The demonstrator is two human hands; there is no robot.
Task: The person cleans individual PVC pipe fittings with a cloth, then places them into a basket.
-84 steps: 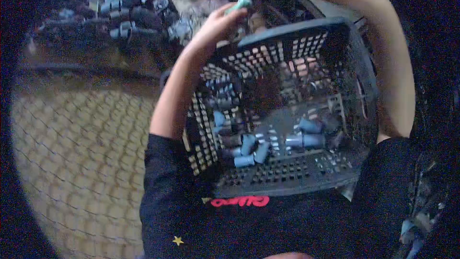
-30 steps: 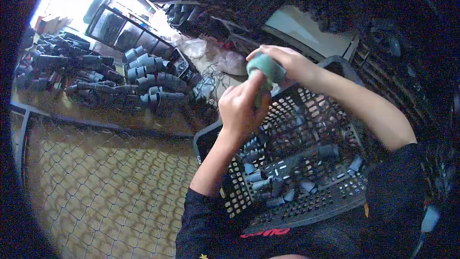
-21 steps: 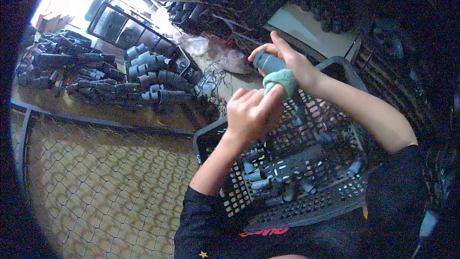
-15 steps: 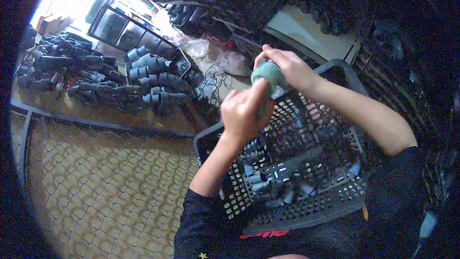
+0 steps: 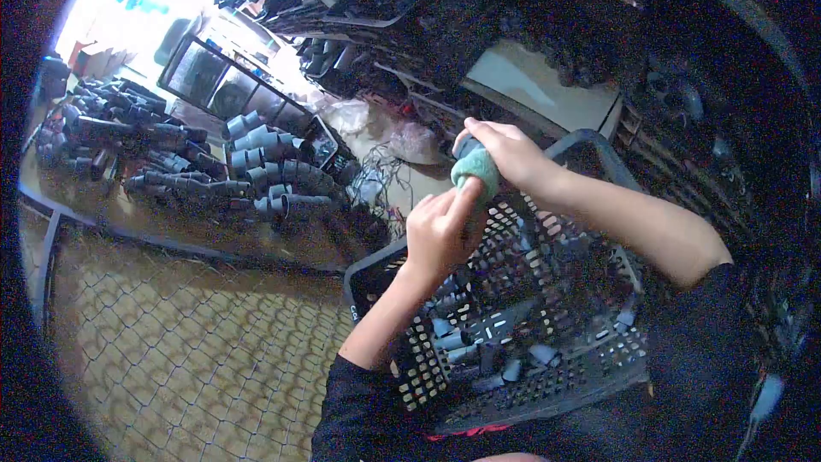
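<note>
My right hand [image 5: 520, 160] is closed around a grey pipe fitting [image 5: 469, 148], whose end shows beside the thumb. A green cloth [image 5: 476, 173] is bunched against the fitting. My left hand [image 5: 440, 227] pinches this cloth, its fingers pressed into it from below. How far the cloth reaches into the fitting is hidden. Both hands are held over a black perforated plastic crate [image 5: 376, 263]. Several small grey pipe pieces [image 5: 453, 340] lie at the bottom of that crate.
Many grey pipe fittings [image 5: 265, 158] are heaped on a wooden surface at the left. Below them stands a wire mesh panel [image 5: 197, 342]. Clear plastic bags [image 5: 415, 139] and tangled dark strands lie beyond the crate. A pale box [image 5: 547, 85] sits further back.
Both hands have come slightly lower in the view, still together at the cloth. More of the grey fitting shows above the cloth now. My view has shifted a little.
</note>
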